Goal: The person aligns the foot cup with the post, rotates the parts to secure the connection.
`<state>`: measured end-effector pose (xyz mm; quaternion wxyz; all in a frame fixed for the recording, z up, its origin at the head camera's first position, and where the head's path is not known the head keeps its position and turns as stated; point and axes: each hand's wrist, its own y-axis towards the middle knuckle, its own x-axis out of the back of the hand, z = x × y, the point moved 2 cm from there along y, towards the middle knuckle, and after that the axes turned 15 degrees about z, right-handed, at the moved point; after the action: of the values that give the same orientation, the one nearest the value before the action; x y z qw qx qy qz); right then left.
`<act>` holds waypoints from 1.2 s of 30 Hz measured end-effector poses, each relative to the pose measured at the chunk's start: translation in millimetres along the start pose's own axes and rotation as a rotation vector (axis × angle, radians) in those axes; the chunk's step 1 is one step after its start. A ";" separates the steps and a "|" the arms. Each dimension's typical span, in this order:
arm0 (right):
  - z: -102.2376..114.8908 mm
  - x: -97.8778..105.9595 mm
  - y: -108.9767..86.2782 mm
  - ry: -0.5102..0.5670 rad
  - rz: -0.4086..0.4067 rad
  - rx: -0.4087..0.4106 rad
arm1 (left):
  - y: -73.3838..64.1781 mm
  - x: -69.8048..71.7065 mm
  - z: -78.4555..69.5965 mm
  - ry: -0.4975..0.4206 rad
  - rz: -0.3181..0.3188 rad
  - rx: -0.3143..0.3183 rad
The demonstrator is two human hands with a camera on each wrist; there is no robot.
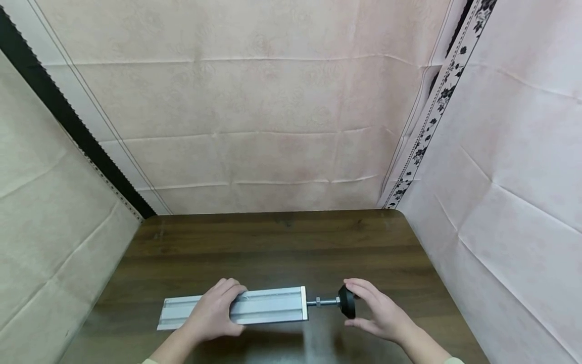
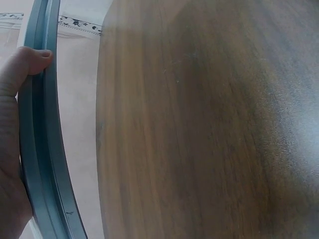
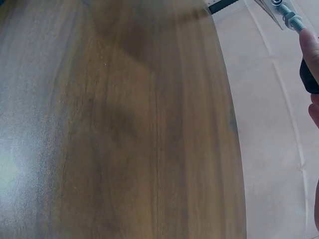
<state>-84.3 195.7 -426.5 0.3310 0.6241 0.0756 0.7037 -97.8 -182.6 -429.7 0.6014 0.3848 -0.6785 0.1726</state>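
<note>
My left hand (image 1: 213,311) grips a silver aluminium profile (image 1: 273,306) across its middle, thumb along the near edge and fingers over the far side. Lengthwise grooves run along the profile (image 2: 47,129), as the left wrist view also shows. A flat plate (image 1: 304,303) caps its right end. From that plate a threaded rod (image 1: 327,302) with a nut (image 1: 318,302) sticks out to a black levelling foot (image 1: 347,302). My right hand (image 1: 379,313) holds this foot between thumb and fingers. In the right wrist view only part of the foot (image 3: 308,77) shows behind the thumb.
Below lies a brown wood-grain table (image 1: 273,242) with rounded far corners, and the profile casts a shadow on it. Pale creased cloths (image 1: 273,101) hang behind and on both sides. A black strip (image 1: 82,131) runs down the left, a floral border (image 1: 427,126) down the right.
</note>
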 end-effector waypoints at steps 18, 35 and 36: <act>5.4 1.1 -1.0 0.149 0.082 -0.333 | -1.3 0.4 -0.6 -0.001 0.012 0.002; 5.7 4.2 0.3 0.210 0.105 -0.409 | -0.5 0.3 -1.4 0.001 0.024 0.010; 5.5 4.2 0.6 0.206 0.101 -0.408 | -0.3 0.3 -1.4 0.003 0.022 0.009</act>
<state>-79.4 195.9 -421.6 0.4052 0.4720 -0.0662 0.7802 -96.7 -181.9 -429.1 0.5988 0.3799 -0.6810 0.1827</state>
